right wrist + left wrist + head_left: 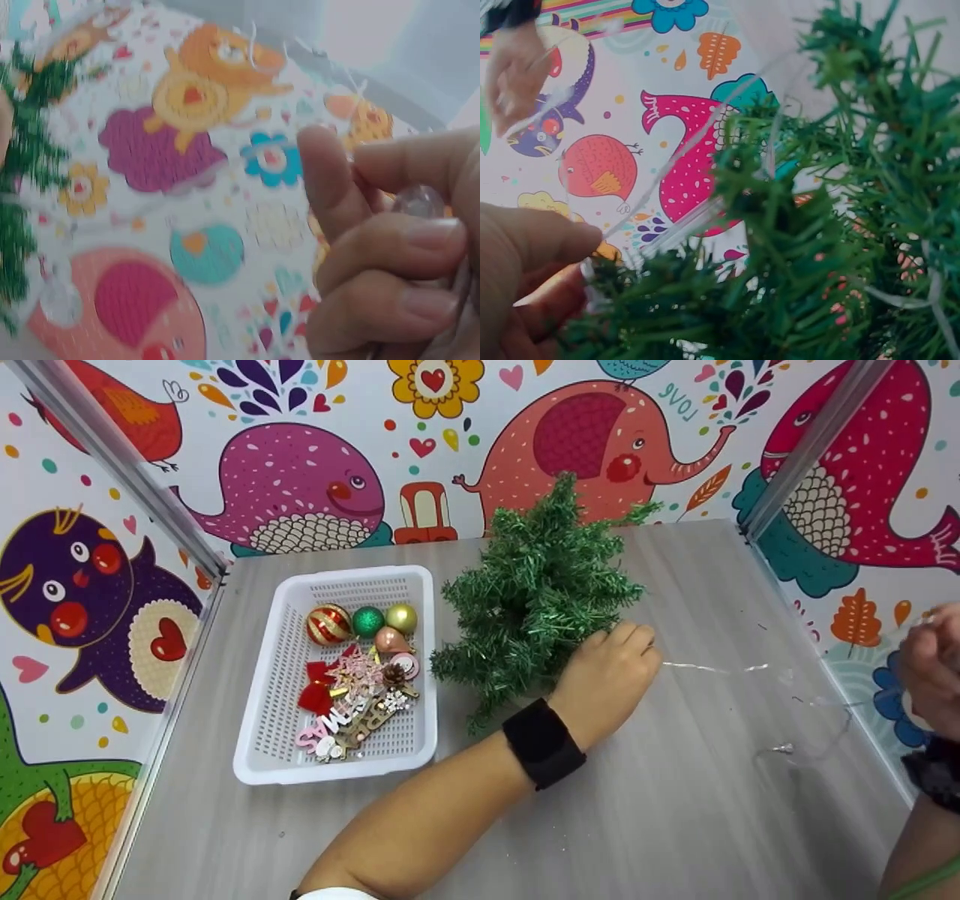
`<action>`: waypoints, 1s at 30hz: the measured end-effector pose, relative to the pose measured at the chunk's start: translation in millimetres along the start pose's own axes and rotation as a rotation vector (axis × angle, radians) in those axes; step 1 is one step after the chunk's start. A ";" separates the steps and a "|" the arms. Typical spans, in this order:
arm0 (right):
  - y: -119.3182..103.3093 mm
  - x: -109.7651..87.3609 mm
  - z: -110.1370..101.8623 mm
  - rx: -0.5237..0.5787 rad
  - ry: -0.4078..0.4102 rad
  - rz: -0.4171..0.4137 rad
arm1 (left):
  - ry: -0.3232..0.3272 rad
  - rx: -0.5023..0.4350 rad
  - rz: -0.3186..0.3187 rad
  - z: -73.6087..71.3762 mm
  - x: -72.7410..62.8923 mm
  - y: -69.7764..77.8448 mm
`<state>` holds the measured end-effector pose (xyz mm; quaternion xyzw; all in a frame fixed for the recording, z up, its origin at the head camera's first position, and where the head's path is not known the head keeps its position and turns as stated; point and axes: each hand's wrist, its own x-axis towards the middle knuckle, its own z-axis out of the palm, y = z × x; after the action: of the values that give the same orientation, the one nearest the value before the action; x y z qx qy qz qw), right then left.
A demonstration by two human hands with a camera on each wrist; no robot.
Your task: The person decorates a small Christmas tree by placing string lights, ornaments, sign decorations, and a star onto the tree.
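Note:
A small green tinsel Christmas tree (547,577) stands at the back middle of the table. My left hand (607,679) is at its lower right side, and in the left wrist view the thumb and finger pinch a thin clear string-light wire (667,169) beside the branches. From there the wire runs right across to my right hand (934,675), raised at the right edge of the head view. In the right wrist view its curled fingers grip the wire with a clear bulb (418,202) among them. Another clear bulb (60,301) hangs nearer the tree.
Left of the tree sits a white plastic basket (337,771). It holds several baubles (328,624), red bows (316,690), a pinecone (394,673) and letter ornaments (364,724). Printed cartoon panels (435,442) wall the table at the back and sides.

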<state>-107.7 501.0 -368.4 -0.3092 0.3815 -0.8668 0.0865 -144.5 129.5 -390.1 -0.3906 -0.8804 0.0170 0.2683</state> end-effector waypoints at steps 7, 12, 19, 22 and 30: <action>-2.2 78.6 26.3 0.251 0.078 -0.038 | 0.021 -0.007 -0.012 1.8 -2.5 0.8; 4.0 125.8 41.5 -0.046 0.374 -0.085 | 0.172 -0.085 0.051 -12.4 -14.8 -1.0; 20.2 176.7 41.4 -0.605 0.569 0.068 | 0.522 -0.275 0.181 -35.7 -46.3 -43.6; 26.8 195.9 39.0 -0.763 0.562 0.147 | 0.665 -0.353 0.142 -47.2 -56.4 -79.7; 61.0 246.7 33.2 -1.021 0.430 0.357 | 0.568 -0.575 -0.368 -51.1 -57.3 -189.7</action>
<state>-288.8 343.3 -278.8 -0.0597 0.8064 -0.5883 -0.0084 -216.9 -51.3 -327.3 -0.2753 -0.7956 -0.3845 0.3788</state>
